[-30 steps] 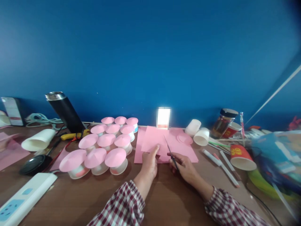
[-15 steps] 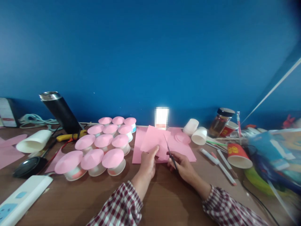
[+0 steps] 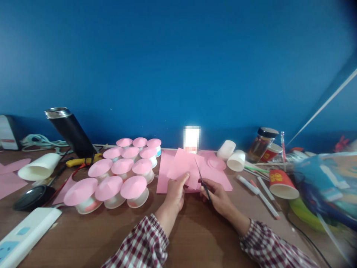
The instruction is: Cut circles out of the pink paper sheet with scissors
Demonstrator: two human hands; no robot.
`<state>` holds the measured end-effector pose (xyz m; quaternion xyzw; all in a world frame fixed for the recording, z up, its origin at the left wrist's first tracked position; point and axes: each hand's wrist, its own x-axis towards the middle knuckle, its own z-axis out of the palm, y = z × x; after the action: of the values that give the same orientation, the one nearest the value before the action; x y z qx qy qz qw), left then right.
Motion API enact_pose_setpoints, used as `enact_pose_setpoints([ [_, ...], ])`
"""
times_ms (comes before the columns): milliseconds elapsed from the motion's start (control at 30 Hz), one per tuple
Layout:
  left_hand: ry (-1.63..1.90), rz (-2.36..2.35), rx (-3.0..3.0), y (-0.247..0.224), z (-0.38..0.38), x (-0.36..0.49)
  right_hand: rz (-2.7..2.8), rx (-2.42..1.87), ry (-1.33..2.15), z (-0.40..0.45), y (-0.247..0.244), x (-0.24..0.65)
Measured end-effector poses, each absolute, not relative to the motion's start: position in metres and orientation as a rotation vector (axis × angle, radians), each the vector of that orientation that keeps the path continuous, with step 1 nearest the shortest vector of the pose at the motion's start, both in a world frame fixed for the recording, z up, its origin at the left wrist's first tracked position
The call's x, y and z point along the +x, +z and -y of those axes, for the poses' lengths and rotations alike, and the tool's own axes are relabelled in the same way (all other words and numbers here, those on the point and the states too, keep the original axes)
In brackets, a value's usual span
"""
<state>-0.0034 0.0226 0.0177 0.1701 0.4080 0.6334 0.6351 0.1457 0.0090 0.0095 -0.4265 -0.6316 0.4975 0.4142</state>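
My left hand (image 3: 175,194) pinches a piece of pink paper (image 3: 182,166) by its lower edge and holds it tilted above the table. My right hand (image 3: 219,197) grips small black scissors (image 3: 203,180), whose blades point up into the paper's right edge. Under both lie larger pink sheets (image 3: 216,178) flat on the wooden table (image 3: 195,238), with a cut pink circle (image 3: 216,163) on them. Both sleeves are red and white checked.
Several white cups capped with pink paper cones (image 3: 134,187) stand at the left. A black flask (image 3: 71,131), a lying paper cup (image 3: 39,167) and a white power strip (image 3: 25,236) are further left. At the right are white cups (image 3: 237,160), pens (image 3: 262,196), a red cup (image 3: 283,184) and a jar (image 3: 262,144).
My left hand has turned the pink piece a little, lifting its upper edge, while the scissors stayed at its right edge. The view shifted slightly.
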Motion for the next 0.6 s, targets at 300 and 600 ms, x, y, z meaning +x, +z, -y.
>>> enact_pose_setpoints([
  [300,1.471,-0.929,0.363,0.0198,-0.0231,-0.0030,1.577,-1.101,1.252,-0.0097,0.0085,0.1455],
  [600,1.460,-0.964,0.389,0.0188,-0.0227,-0.0039,1.601,-1.153,1.236,-0.0099,0.0092,0.1458],
])
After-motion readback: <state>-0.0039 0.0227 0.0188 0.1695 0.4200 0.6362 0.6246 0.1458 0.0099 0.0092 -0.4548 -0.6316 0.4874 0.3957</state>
